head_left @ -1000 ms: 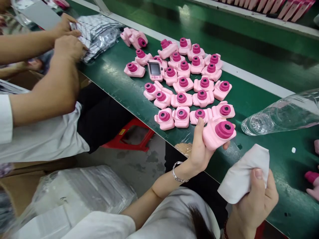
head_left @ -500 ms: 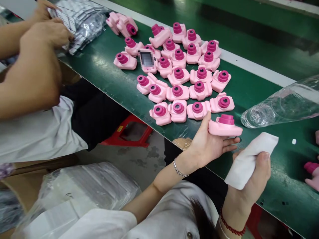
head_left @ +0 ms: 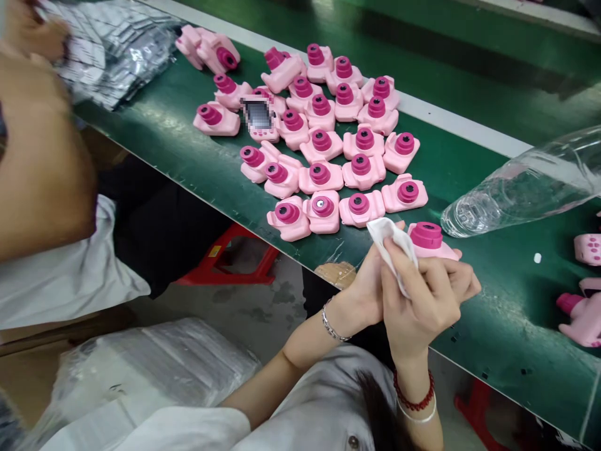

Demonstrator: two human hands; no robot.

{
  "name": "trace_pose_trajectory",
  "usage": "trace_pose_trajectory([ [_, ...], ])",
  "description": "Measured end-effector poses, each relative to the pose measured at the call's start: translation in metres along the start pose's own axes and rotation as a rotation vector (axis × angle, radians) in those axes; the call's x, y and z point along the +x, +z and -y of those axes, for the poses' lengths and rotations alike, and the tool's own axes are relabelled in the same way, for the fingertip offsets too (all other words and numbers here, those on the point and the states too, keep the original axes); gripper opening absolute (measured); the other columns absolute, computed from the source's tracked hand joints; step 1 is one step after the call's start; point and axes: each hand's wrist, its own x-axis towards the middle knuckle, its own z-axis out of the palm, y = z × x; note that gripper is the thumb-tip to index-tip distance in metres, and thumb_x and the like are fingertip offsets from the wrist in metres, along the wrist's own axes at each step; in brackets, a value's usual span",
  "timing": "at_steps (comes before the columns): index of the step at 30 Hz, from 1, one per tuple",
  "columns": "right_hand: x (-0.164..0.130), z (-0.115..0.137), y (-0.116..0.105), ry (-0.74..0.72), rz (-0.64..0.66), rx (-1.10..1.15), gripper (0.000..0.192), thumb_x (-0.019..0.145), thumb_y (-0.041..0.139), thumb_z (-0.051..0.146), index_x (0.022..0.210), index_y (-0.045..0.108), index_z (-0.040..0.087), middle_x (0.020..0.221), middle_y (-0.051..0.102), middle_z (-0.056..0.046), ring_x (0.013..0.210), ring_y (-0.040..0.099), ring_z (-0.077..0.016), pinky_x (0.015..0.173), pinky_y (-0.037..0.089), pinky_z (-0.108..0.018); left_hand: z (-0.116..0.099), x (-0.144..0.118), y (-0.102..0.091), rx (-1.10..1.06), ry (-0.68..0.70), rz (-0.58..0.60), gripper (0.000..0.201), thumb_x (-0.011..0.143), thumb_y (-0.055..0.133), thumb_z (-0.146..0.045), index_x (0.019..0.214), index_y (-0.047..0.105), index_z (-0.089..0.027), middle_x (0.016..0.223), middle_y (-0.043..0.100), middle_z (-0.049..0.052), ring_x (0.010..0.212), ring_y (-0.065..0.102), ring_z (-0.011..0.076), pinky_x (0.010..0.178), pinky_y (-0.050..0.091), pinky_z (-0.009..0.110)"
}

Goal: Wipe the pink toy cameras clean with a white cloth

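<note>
A pink toy camera (head_left: 428,240) with a darker pink lens rests in my left hand (head_left: 367,291), whose fingers are mostly hidden behind my right hand. My right hand (head_left: 425,300) pinches a folded white cloth (head_left: 390,241) and lies across the left palm, right against the near side of the camera. The cloth touches or nearly touches the camera's left end; exactly where is hidden. Just beyond my hands, several more pink toy cameras (head_left: 361,208) stand in rough rows on the green table (head_left: 188,163), most with lenses up.
A clear plastic bottle (head_left: 498,200) lies at the right. More pink camera parts (head_left: 582,319) sit at the right edge. On the left, another person's arm (head_left: 42,156) reaches over plastic-bagged items (head_left: 122,56). Below are a red stool (head_left: 230,257) and a wrapped stack (head_left: 159,357).
My right hand has moved left with the cloth, from beside the camera onto my left hand and the camera. The view has shifted slightly, and the other person's arm has moved left.
</note>
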Motion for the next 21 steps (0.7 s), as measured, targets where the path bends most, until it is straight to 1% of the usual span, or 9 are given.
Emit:
trace_pose_trajectory([
  [1, 0.0, -0.002, 0.004, 0.002, -0.023, -0.055, 0.013, 0.095, 0.07, 0.029, 0.104, 0.077, 0.034, 0.068, 0.06, 0.002, 0.072, 0.047, -0.016, 0.08, 0.034, -0.041, 0.002, 0.001, 0.0, -0.005, -0.017, -0.023, 0.038, 0.1, 0.04, -0.047, 0.107, 0.071, -0.026, 0.074, 0.069, 0.008, 0.1, 0.074, 0.034, 0.074, 0.055, 0.041],
  [3, 0.001, -0.014, 0.009, 0.013, -0.093, -0.104, 0.014, 0.094, 0.072, 0.03, 0.107, 0.078, 0.033, 0.065, 0.058, 0.003, 0.071, 0.045, -0.0155, 0.082, 0.033, -0.041, 0.003, 0.002, 0.0, -0.016, -0.054, -0.049, 0.034, 0.096, 0.044, -0.045, 0.101, 0.071, -0.024, 0.078, 0.071, 0.01, 0.101, 0.074, 0.0336, 0.075, 0.056, 0.04],
  [6, 0.002, -0.041, 0.007, 0.096, -0.163, -0.16, 0.009, 0.094, 0.072, 0.03, 0.098, 0.08, 0.028, 0.062, 0.057, 0.002, 0.071, 0.047, -0.0157, 0.082, 0.033, -0.04, -0.001, -0.001, 0.0, -0.046, -0.073, -0.043, 0.042, 0.095, 0.039, -0.046, 0.087, 0.07, -0.018, 0.085, 0.076, 0.012, 0.09, 0.074, 0.0279, 0.076, 0.054, 0.034],
  [8, 0.002, -0.059, 0.002, 0.245, -0.142, -0.12, 0.018, 0.094, 0.07, 0.036, 0.089, 0.08, 0.022, 0.063, 0.059, 0.0, 0.07, 0.05, -0.0164, 0.081, 0.035, -0.04, -0.006, -0.005, -0.001, -0.069, -0.077, -0.003, 0.052, 0.095, 0.033, -0.048, 0.088, 0.071, -0.014, 0.09, 0.078, 0.014, 0.086, 0.073, 0.0244, 0.082, 0.052, 0.032],
  [10, 0.002, -0.069, -0.003, 0.447, -0.111, 0.022, 0.033, 0.094, 0.068, 0.046, 0.086, 0.079, 0.016, 0.066, 0.061, -0.002, 0.068, 0.051, -0.0167, 0.074, 0.038, -0.037, -0.009, -0.008, -0.003, -0.079, -0.093, 0.044, 0.057, 0.095, 0.032, -0.052, 0.094, 0.072, -0.011, 0.095, 0.079, 0.015, 0.09, 0.073, 0.0238, 0.092, 0.048, 0.032],
  [13, -0.001, -0.068, -0.008, 0.684, -0.134, 0.208, 0.043, 0.09, 0.068, 0.056, 0.083, 0.076, 0.014, 0.066, 0.057, 0.0, 0.063, 0.048, -0.0144, 0.061, 0.035, -0.03, -0.013, -0.01, -0.005, -0.085, -0.134, 0.081, 0.058, 0.095, 0.033, -0.055, 0.099, 0.071, -0.011, 0.102, 0.079, 0.015, 0.098, 0.072, 0.025, 0.1, 0.042, 0.034],
  [17, -0.003, -0.059, -0.012, 0.825, -0.147, 0.347, 0.04, 0.088, 0.068, 0.055, 0.075, 0.069, 0.017, 0.062, 0.049, 0.003, 0.058, 0.041, -0.0112, 0.054, 0.032, -0.026, -0.017, -0.011, -0.004, -0.083, -0.155, 0.074, 0.065, 0.097, 0.026, -0.058, 0.096, 0.071, -0.011, 0.101, 0.079, 0.016, 0.096, 0.072, 0.025, 0.101, 0.041, 0.035],
  [19, -0.002, -0.057, -0.015, 0.906, -0.16, 0.433, 0.037, 0.087, 0.068, 0.053, 0.073, 0.064, 0.019, 0.063, 0.05, 0.003, 0.056, 0.042, -0.0115, 0.053, 0.034, -0.026, -0.017, -0.011, -0.005, -0.084, -0.166, 0.089, 0.066, 0.097, 0.026, -0.058, 0.095, 0.071, -0.011, 0.102, 0.078, 0.016, 0.095, 0.073, 0.0255, 0.1, 0.042, 0.035],
  [21, -0.002, -0.056, -0.02, 0.978, -0.152, 0.499, 0.036, 0.088, 0.066, 0.053, 0.074, 0.06, 0.02, 0.063, 0.052, 0.003, 0.055, 0.044, -0.0125, 0.051, 0.036, -0.027, -0.016, -0.01, -0.007, -0.121, -0.162, 0.144, 0.059, 0.095, 0.032, -0.056, 0.098, 0.071, -0.012, 0.104, 0.078, 0.015, 0.097, 0.073, 0.026, 0.1, 0.043, 0.036],
])
